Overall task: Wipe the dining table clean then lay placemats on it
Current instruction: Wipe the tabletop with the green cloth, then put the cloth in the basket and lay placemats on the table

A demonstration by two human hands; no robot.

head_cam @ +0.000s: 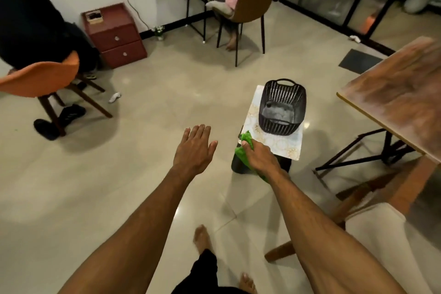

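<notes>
My right hand grips a green cloth at the near left corner of a pale patterned placemat, which lies on top of a small dark stool. A black slatted basket stands on the placemat's far part. My left hand hovers over the floor to the left of the stool, fingers straight and spread, holding nothing. The wooden dining table fills the right side, its near corner pointing toward the basket.
A wooden chair with a cream seat stands under the table at right. An orange chair and a red drawer unit are at far left. A person sits on a brown chair at the back. My bare feet are on the tiled floor.
</notes>
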